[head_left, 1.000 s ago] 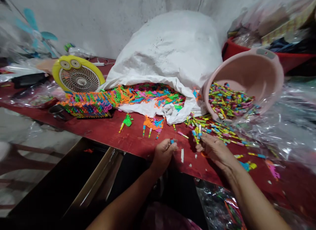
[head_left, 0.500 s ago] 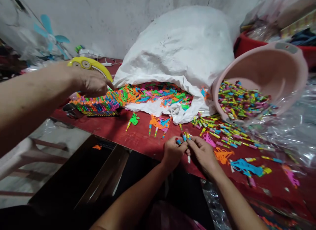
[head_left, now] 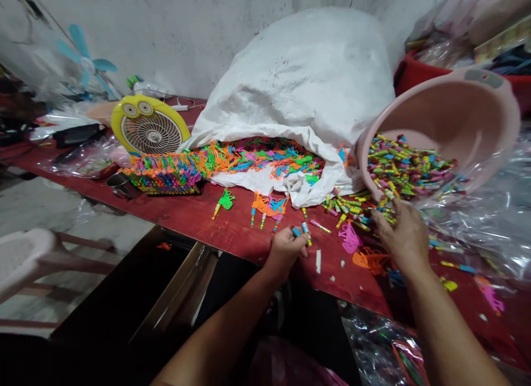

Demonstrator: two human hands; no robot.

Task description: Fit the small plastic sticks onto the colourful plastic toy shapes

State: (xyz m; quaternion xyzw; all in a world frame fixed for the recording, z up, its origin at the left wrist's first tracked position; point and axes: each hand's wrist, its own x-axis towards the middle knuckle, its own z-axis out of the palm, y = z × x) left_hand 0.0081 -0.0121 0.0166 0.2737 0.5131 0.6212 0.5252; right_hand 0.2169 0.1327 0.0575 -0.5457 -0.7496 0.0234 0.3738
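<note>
Sticks [head_left: 301,229] (colourful) in left hand [head_left: 285,248]

- Your right hand [head_left: 404,236] covers whichever small coloured tubes its fingertips are on, so its grip's anyone's guess.
- The tilted pink plastic basin [head_left: 464,115] hides most of the red tub [head_left: 418,71] behind it.
</note>
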